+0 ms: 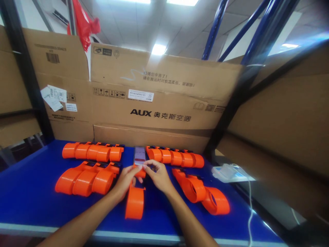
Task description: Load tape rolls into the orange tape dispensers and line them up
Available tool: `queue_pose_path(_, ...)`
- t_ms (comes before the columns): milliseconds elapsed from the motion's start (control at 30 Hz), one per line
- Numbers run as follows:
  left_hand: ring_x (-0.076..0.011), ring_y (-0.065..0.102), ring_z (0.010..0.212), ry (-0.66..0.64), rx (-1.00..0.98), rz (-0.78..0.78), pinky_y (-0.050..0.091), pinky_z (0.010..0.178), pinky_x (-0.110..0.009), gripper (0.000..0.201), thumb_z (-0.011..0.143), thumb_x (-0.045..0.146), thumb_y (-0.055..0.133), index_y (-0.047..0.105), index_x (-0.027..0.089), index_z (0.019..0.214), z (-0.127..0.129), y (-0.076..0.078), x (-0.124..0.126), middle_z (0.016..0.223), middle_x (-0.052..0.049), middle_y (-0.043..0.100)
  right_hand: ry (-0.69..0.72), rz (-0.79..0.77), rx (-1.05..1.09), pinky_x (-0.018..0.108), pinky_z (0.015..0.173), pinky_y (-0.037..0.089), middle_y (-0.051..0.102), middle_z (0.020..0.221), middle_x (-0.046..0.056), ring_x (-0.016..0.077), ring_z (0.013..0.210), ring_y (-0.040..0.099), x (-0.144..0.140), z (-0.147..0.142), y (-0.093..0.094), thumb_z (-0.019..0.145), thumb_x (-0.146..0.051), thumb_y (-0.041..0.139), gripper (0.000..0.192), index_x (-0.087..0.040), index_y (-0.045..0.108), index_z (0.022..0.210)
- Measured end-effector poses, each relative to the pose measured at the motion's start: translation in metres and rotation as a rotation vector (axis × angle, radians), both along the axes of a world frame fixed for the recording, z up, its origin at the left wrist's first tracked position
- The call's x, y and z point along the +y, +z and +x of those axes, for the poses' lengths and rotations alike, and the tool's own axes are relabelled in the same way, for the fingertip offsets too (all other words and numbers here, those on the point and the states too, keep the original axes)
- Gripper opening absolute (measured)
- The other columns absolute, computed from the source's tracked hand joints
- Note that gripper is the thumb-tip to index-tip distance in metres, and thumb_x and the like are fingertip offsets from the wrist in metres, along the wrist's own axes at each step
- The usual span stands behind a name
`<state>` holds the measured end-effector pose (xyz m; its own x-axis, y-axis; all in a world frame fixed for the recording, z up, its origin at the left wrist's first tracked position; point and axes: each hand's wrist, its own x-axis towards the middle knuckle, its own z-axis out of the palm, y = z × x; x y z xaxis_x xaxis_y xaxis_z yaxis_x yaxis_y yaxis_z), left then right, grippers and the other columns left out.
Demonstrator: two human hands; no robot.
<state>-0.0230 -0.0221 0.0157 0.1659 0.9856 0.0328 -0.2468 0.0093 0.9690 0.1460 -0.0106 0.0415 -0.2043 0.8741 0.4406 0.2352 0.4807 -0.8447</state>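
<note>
My left hand (125, 178) is closed, with thumb and fingertips on an orange plastic piece (140, 171) that looks like part of a tape dispenser. On the same piece, from the other side, my right hand (158, 175) pinches with thumb and forefinger. The fingers cover much of it. Just below the hands lies an orange tape dispenser (135, 204); whether it joins the held piece I cannot tell. Behind my fingertips a phone (140, 155) with a lit screen leans or lies at the back of the blue table (102, 218).
Orange dispensers stand in rows at back left (97, 152), back right (176, 157) and front left (82, 181). Two more dispensers (216, 202) lie front right. Cardboard (164, 99) walls the back between dark posts. A white cable (250, 206) hangs at the right edge.
</note>
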Motion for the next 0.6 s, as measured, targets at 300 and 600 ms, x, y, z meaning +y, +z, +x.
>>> queue_pose_path(300,-0.0074,0.043,0.035,0.016,0.004,0.020,0.024,0.038,-0.022,0.050,0.076,0.056,0.072,0.072,0.012,0.099,0.0020,0.0025,-0.0008,0.061,-0.006,0.069,-0.014,-0.014,0.025,0.027,0.068,0.050,0.071,0.082,0.004,0.0173,0.073,0.062,-0.0062,-0.0006,0.0059,0.086,-0.046,0.066,0.030,-0.017,0.072,0.089)
queue_pose_path(600,-0.0075,0.043,0.037,0.022,-0.001,0.010,0.025,0.040,-0.022,0.048,0.075,0.054,0.073,0.072,0.012,0.099,0.0022,0.0051,-0.0026,0.063,-0.006,0.069,-0.045,0.001,0.028,0.029,0.067,0.051,0.071,0.080,0.004,0.0179,0.071,0.062,-0.0062,0.0033,0.0081,0.086,-0.050,0.066,0.033,-0.017,0.072,0.087)
